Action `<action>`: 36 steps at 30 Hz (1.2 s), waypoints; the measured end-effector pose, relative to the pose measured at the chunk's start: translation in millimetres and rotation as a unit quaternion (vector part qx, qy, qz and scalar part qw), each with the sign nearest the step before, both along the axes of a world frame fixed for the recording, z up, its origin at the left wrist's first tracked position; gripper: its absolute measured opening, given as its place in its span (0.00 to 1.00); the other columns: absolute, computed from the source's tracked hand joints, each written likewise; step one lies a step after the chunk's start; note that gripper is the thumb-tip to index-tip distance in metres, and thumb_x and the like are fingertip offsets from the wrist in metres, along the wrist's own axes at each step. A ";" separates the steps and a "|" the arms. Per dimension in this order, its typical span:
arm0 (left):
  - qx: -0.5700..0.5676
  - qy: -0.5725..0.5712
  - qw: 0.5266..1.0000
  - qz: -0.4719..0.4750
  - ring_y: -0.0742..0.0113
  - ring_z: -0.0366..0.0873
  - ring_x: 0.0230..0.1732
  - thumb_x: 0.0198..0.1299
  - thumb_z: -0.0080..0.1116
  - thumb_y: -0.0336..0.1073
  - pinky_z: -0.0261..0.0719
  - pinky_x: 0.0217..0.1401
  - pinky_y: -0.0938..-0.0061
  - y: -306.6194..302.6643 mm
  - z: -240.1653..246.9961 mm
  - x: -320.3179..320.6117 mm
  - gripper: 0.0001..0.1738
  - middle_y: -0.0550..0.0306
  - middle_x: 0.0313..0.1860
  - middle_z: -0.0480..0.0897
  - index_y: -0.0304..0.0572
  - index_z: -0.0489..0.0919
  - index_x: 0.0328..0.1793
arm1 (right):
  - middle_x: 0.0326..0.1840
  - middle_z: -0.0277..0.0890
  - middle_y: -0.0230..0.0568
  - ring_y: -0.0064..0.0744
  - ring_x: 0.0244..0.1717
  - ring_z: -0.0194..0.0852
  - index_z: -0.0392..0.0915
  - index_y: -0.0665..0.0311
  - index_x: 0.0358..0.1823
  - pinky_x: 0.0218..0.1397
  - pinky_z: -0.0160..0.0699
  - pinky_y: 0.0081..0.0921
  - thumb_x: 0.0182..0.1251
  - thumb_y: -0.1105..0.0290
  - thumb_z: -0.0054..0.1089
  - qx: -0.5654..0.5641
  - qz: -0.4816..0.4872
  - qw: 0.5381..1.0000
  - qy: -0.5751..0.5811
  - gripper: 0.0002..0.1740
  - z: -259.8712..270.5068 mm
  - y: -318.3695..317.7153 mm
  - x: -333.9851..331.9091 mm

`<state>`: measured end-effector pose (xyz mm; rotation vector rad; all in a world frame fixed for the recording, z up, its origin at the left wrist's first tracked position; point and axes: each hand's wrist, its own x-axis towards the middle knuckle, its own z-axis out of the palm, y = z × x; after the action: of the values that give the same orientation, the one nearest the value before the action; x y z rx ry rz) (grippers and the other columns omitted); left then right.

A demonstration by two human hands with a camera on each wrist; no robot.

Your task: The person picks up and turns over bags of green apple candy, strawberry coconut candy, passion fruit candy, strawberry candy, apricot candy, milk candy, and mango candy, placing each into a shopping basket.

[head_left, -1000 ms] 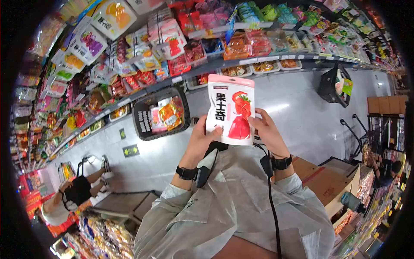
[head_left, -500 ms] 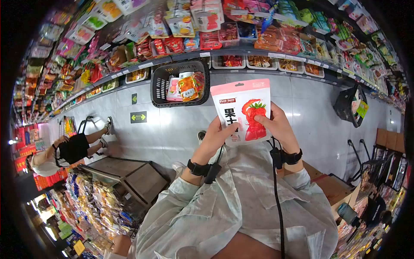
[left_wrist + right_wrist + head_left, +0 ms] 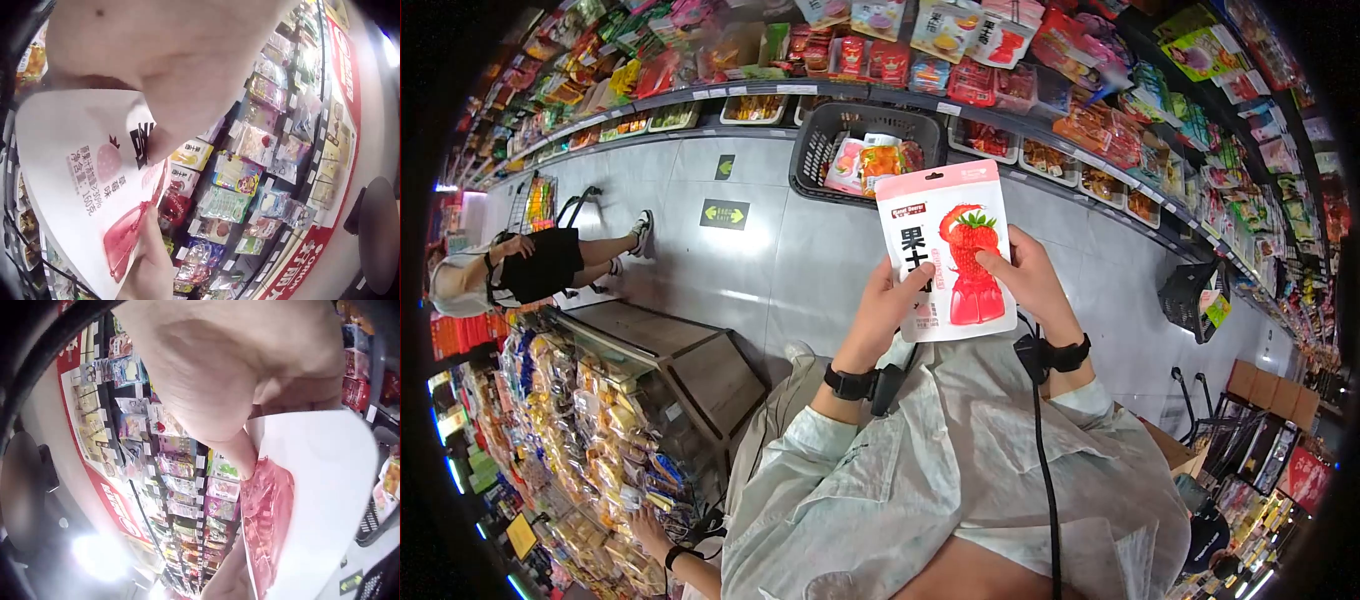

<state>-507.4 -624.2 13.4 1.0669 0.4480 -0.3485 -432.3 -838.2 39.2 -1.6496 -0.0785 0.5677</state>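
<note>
White, pink-topped plastic pouch [image 3: 948, 250]: between both hands
Long axis: 12 to 6, top leaning toward 11
Left hand [image 3: 884, 311]: pinches pouch's 8 o'clock edge
Right hand [image 3: 1040, 287]: pinches its 3 o'clock edge
Black plastic basket [image 3: 870, 120]: pouch's 11 o'clock, nearer left hand

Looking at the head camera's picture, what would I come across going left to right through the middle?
Person in black shorts → floor sign with green arrows → left hand → strawberry-printed pouch → right hand → dark basket toward the right edge.
</note>
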 end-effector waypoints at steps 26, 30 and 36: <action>-0.063 0.051 0.994 0.069 0.68 0.83 0.56 0.75 0.55 0.36 0.80 0.61 0.72 92.5 -29.7 158.4 0.22 0.55 0.59 0.83 0.31 0.72 0.69 | 0.48 0.84 0.42 0.22 0.47 0.81 0.68 0.65 0.68 0.50 0.77 0.22 0.75 0.70 0.60 0.017 0.070 0.995 0.067 0.23 -64.8 75.6 192.2; -0.039 0.060 0.995 0.064 0.67 0.82 0.57 0.76 0.52 0.39 0.79 0.60 0.68 91.3 -14.0 189.0 0.21 0.56 0.58 0.83 0.35 0.73 0.68 | 0.49 0.84 0.41 0.20 0.46 0.80 0.69 0.64 0.67 0.47 0.78 0.21 0.79 0.66 0.58 0.029 0.050 0.994 0.091 0.21 -55.7 73.7 219.2; -0.032 0.048 0.998 0.021 0.66 0.82 0.55 0.79 0.49 0.44 0.78 0.59 0.69 103.7 -12.7 225.7 0.26 0.56 0.55 0.84 0.42 0.65 0.77 | 0.60 0.78 0.42 0.25 0.44 0.83 0.69 0.59 0.69 0.47 0.81 0.24 0.82 0.54 0.53 0.047 -0.040 0.993 0.105 0.24 -44.9 75.5 236.1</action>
<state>-281.7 -520.5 0.7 0.9810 0.5400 -0.3754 -196.2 -762.7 -5.7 -1.4873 0.1136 0.6631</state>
